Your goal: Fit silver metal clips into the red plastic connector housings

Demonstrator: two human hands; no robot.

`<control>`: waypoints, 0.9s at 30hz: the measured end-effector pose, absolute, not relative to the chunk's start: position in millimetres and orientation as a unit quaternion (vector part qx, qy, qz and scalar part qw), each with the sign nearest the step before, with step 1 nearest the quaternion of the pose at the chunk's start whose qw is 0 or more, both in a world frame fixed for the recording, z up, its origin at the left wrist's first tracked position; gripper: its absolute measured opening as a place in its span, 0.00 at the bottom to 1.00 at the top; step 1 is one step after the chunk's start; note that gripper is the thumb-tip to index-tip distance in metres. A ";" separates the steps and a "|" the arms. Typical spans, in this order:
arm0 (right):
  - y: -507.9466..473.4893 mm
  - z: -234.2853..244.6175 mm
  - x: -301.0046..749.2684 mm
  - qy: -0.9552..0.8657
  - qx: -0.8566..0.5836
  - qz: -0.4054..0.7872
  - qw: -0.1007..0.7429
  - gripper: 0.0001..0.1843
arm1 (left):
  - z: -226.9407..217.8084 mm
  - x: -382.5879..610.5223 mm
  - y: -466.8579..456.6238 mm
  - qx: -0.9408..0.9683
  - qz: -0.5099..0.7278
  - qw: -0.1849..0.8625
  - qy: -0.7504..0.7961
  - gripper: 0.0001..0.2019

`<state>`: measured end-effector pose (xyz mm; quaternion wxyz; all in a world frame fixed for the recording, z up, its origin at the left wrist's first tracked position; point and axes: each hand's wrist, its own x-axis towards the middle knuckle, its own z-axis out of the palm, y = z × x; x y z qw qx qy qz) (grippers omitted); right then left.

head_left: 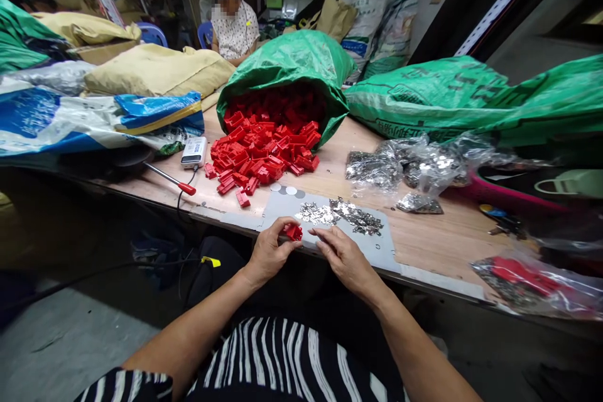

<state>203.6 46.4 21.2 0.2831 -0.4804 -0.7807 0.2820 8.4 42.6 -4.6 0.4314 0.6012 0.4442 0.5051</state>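
My left hand (272,250) is closed around a small red plastic part (294,232) at the table's front edge. Just to its right, my right hand (340,252) pinches something tiny at its fingertips, too small to name. The two hands are a little apart. Beyond them, small shiny metal pieces (320,212) and a darker heap of metal pieces (366,221) lie on a grey mat (379,254). A pile of similar red parts (264,154) spills toward me from an open green sack (292,53).
Bags of metal pieces (374,169) lie to the right, near a pink bin (509,191). A red-tipped rod (172,179) and a white device (193,152) are at left. Another green sack (424,100) lies behind. A person (235,25) sits across the table.
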 end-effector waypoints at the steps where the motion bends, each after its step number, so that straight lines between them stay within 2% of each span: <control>1: 47.1 20.3 202.8 -0.779 -0.489 0.275 0.281 0.14 | -5.8 7.3 45.4 0.616 0.493 0.418 0.451 0.17; 5: 49.5 17.6 199.8 -0.770 -0.520 0.254 0.268 0.10 | -9.0 4.9 55.4 0.651 0.460 0.384 0.466 0.20; 12: 54.5 14.4 196.1 -0.797 -0.493 0.231 0.261 0.07 | -10.9 3.7 63.7 0.703 0.417 0.348 0.460 0.22; 27: 54.7 16.7 188.2 -0.827 -0.502 0.174 0.184 0.07 | -8.3 2.3 65.0 0.692 0.404 0.375 0.467 0.19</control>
